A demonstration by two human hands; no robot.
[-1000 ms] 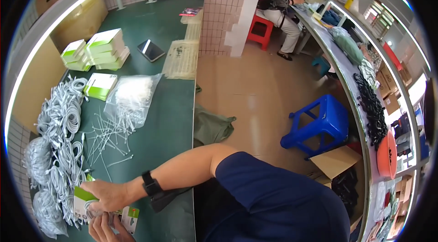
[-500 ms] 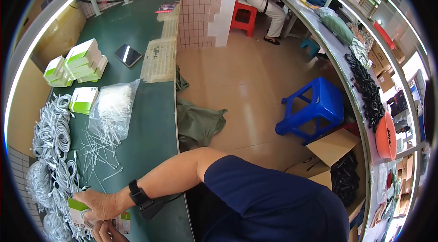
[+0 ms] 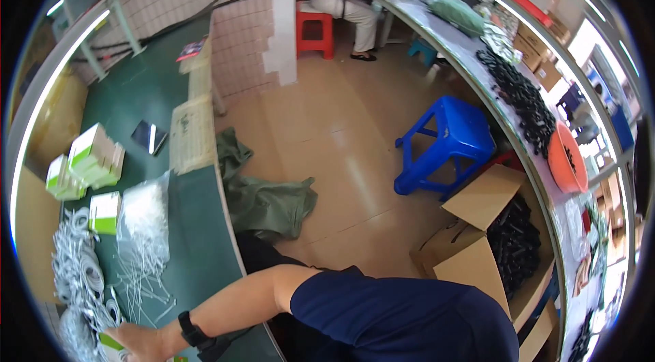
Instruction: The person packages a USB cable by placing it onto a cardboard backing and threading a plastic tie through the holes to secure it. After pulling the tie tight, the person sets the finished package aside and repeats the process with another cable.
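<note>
My right hand (image 3: 142,343), with a black band on its wrist, is at the lower left over the green table. Its fingers are closed on a small green and white box (image 3: 109,341), cut off by the lower edge. My left hand is out of the picture. Beside the right hand lie bundles of coiled grey-white cables (image 3: 76,259). Just beyond it, loose white cable ties (image 3: 143,287) spill from a clear plastic bag (image 3: 144,212). One green and white box (image 3: 104,213) lies beside the bag.
Stacked green and white boxes (image 3: 94,157) and a dark phone (image 3: 149,137) are farther along the table (image 3: 198,225). A blue stool (image 3: 450,140) and an open carton (image 3: 471,259) of black parts stand to the right. Another person (image 3: 341,0) sits at the far bench.
The view has shifted, so the table things appear farther left and mostly lower. My left hand, visible before beside the box, has gone below the lower edge. The right hand keeps its hold.
</note>
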